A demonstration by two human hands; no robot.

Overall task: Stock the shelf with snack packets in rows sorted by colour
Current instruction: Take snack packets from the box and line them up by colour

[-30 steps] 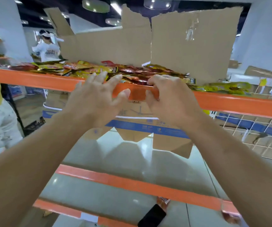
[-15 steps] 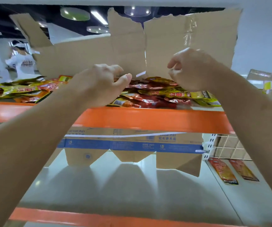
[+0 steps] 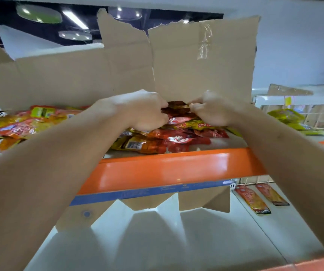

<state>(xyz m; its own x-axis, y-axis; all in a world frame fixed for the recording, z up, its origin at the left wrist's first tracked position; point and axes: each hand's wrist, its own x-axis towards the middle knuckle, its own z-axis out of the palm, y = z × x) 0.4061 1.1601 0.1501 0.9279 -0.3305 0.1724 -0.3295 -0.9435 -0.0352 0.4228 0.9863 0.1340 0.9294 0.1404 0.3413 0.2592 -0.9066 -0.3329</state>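
Left hand (image 3: 141, 111) and right hand (image 3: 211, 113) pinch a dark red packet (image 3: 176, 105); it is mostly hidden between them, and its print is blurred.

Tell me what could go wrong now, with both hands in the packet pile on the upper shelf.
1. The left hand and right hand grip a dark red packet in a loose pile near the orange beam; pulling may drag neighbours over the edge.
2. Red and yellow packets lie mixed there, so a wrong colour may come along.
3. The cardboard stands just behind the hands; a bump might tip it.
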